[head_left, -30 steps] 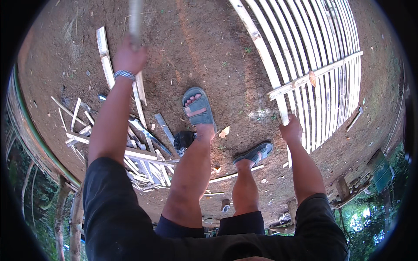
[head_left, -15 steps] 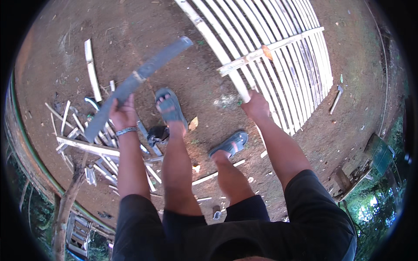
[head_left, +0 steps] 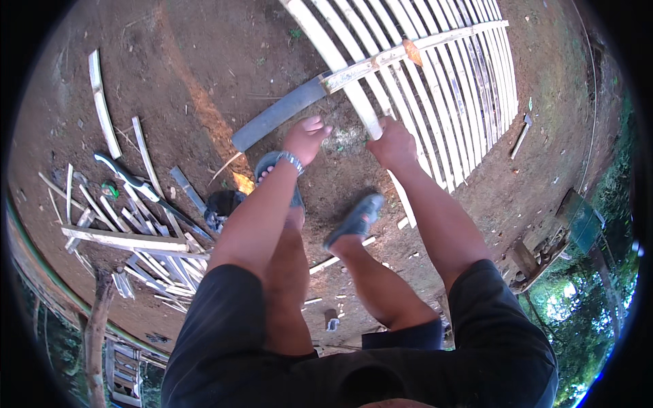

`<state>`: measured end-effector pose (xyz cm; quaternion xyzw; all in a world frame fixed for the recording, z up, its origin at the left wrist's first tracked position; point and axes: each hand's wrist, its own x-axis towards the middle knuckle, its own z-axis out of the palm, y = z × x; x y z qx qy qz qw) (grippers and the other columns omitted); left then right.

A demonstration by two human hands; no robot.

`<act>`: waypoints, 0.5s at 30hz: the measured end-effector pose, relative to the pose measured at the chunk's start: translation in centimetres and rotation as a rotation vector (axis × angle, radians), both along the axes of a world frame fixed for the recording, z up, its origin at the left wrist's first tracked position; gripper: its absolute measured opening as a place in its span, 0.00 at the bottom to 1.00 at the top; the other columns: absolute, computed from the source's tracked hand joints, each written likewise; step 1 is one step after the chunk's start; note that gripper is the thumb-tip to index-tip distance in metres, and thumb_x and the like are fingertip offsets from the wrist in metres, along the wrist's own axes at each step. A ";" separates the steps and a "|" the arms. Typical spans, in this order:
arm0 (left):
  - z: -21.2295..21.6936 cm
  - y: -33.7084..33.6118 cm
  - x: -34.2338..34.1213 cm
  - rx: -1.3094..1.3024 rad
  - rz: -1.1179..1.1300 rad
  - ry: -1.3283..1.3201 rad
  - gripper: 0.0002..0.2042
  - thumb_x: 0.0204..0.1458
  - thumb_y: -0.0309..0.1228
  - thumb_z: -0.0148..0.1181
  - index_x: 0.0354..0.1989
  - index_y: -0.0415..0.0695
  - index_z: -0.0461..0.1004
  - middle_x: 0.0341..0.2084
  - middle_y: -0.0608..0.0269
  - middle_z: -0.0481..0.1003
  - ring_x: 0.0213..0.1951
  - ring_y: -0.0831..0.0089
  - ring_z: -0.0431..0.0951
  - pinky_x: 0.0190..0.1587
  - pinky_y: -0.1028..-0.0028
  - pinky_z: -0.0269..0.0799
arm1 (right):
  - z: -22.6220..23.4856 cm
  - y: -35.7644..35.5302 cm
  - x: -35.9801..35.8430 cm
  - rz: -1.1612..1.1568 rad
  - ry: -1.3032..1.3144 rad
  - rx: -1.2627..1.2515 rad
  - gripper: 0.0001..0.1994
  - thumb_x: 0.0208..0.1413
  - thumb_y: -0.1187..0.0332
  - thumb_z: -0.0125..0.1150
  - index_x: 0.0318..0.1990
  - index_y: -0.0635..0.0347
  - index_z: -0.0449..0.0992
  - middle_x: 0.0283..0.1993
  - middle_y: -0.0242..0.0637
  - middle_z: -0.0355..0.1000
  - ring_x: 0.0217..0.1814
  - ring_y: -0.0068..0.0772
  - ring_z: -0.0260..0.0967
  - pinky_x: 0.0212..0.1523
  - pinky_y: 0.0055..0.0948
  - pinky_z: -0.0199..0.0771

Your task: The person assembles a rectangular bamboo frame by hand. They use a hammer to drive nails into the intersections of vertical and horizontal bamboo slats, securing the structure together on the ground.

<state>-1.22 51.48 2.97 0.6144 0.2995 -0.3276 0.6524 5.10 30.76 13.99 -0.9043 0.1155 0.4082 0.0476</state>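
A slatted panel of pale bamboo strips (head_left: 435, 95) with a crossbar (head_left: 408, 51) lies at the far right. My right hand (head_left: 394, 144) is closed around the near end of its leftmost slat. A dark grey, flat split bamboo length (head_left: 279, 114) lies on the ground to the left, its right end meeting the crossbar's left end and seeming to pass under it. Just below that length hovers my left hand (head_left: 307, 141), empty, fingers loosely apart. A sandalled foot (head_left: 269, 163) is partly hidden behind my left forearm.
Bamboo offcuts (head_left: 146, 238) are piled at the left, with a long dark-handled tool (head_left: 129, 175) across them. A hammer-like tool (head_left: 522, 137) lies right of the panel. Farther right stands a green board (head_left: 579, 221). A wooden post (head_left: 98, 313) rises at lower left.
My left hand has let go of the grey bamboo length, which now lies against the crossbar's end, farther right. That hand has moved right. My right hand still holds the slat.
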 end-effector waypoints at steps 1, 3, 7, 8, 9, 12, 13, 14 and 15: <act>0.6 1.6 -0.4 0.141 -0.207 -0.120 0.25 0.59 0.39 0.67 0.60 0.35 0.73 0.55 0.47 0.79 0.59 0.58 0.78 0.63 0.62 0.71 | 0.1 0.5 0.4 0.085 0.051 -0.036 0.29 0.51 0.56 0.73 0.58 0.60 0.75 0.52 0.44 0.80 0.56 0.43 0.79 0.58 0.40 0.79; 1.1 6.1 -1.0 0.520 -0.386 -0.413 0.24 0.57 0.37 0.68 0.60 0.40 0.74 0.55 0.45 0.78 0.59 0.51 0.76 0.64 0.57 0.70 | 0.1 0.9 0.6 0.081 0.066 -0.045 0.28 0.52 0.55 0.73 0.57 0.59 0.75 0.51 0.44 0.80 0.56 0.42 0.80 0.58 0.40 0.78; -1.3 13.6 -2.5 0.874 -0.646 -0.551 0.31 0.52 0.39 0.71 0.64 0.45 0.70 0.59 0.47 0.71 0.61 0.46 0.70 0.65 0.54 0.67 | -0.5 0.5 0.2 0.152 0.064 -0.019 0.26 0.54 0.54 0.72 0.55 0.58 0.76 0.50 0.43 0.80 0.54 0.41 0.80 0.57 0.39 0.78; -2.0 14.5 -3.0 0.921 -0.720 -0.507 0.32 0.51 0.39 0.72 0.65 0.46 0.70 0.59 0.48 0.71 0.61 0.46 0.70 0.65 0.54 0.67 | -1.1 0.3 0.2 0.178 0.061 -0.017 0.25 0.54 0.54 0.72 0.54 0.58 0.76 0.50 0.43 0.80 0.54 0.41 0.80 0.57 0.39 0.78; -2.7 15.3 -3.4 0.970 -0.796 -0.464 0.33 0.51 0.40 0.72 0.66 0.46 0.69 0.59 0.48 0.70 0.61 0.46 0.70 0.65 0.54 0.67 | -1.6 -0.1 0.1 0.146 0.026 0.069 0.26 0.49 0.58 0.74 0.53 0.62 0.77 0.48 0.50 0.80 0.50 0.49 0.80 0.55 0.42 0.79; -3.4 14.9 -4.2 1.003 -0.911 -0.402 0.35 0.50 0.42 0.72 0.67 0.47 0.67 0.56 0.49 0.71 0.60 0.49 0.71 0.63 0.54 0.68 | -2.7 -0.7 -0.4 0.182 -0.074 0.128 0.25 0.48 0.58 0.74 0.51 0.63 0.78 0.44 0.50 0.81 0.46 0.50 0.81 0.52 0.42 0.79; -4.1 14.5 -4.3 1.008 -0.905 -0.413 0.35 0.50 0.42 0.72 0.66 0.46 0.67 0.55 0.50 0.71 0.60 0.50 0.71 0.62 0.54 0.68 | -2.8 -1.3 -0.4 0.266 -0.096 0.147 0.22 0.51 0.56 0.71 0.48 0.61 0.78 0.43 0.46 0.81 0.45 0.45 0.82 0.51 0.40 0.79; -4.7 14.4 -4.5 1.015 -0.899 -0.424 0.35 0.49 0.43 0.72 0.66 0.46 0.68 0.54 0.50 0.71 0.59 0.50 0.71 0.61 0.55 0.68 | -2.9 -1.5 -0.5 0.275 -0.108 0.173 0.21 0.51 0.56 0.71 0.47 0.61 0.78 0.43 0.46 0.81 0.45 0.45 0.82 0.51 0.41 0.79; -5.1 14.4 -4.9 1.035 -0.877 -0.457 0.35 0.49 0.43 0.73 0.65 0.45 0.68 0.53 0.51 0.71 0.59 0.51 0.71 0.61 0.55 0.69 | -3.1 -1.7 -0.5 0.285 -0.121 0.199 0.21 0.51 0.56 0.71 0.46 0.61 0.78 0.42 0.46 0.81 0.44 0.45 0.82 0.50 0.41 0.79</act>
